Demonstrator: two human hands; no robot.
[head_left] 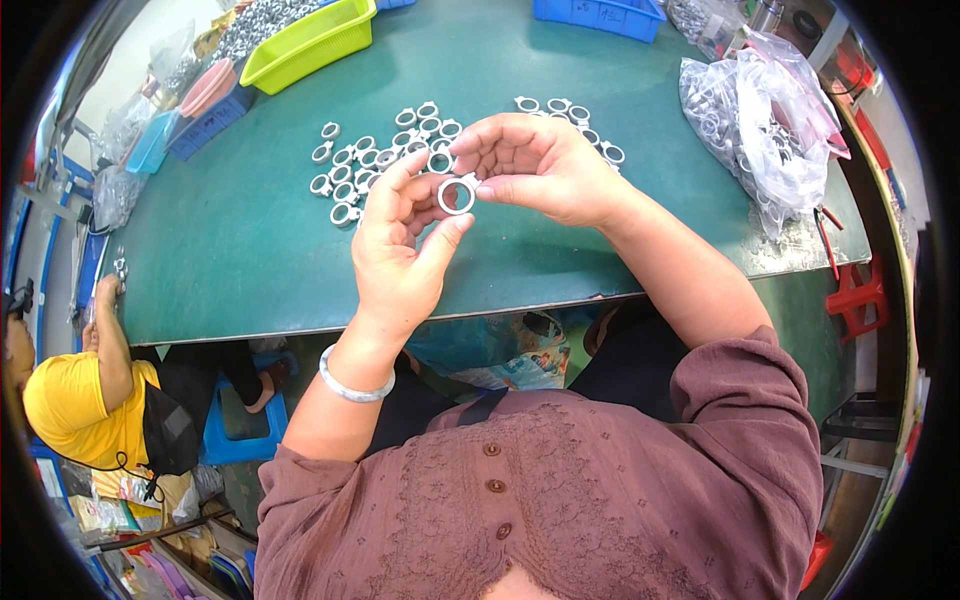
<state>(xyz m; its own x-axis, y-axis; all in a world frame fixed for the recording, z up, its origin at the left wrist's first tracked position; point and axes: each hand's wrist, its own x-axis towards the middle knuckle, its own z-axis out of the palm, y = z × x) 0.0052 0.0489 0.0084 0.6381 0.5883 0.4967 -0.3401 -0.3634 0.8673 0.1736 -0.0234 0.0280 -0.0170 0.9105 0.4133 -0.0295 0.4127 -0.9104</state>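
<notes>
Ring [443, 198] sits pinched in left hand [402, 255] and right hand [555, 175] above green table [240, 240].

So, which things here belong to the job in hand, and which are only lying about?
Job in hand:
metal ring between left hand and right hand
loose rings on the table
perhaps the clear bag of metal parts

Seemingly just about:
green basket
blue stool
red stool
</notes>
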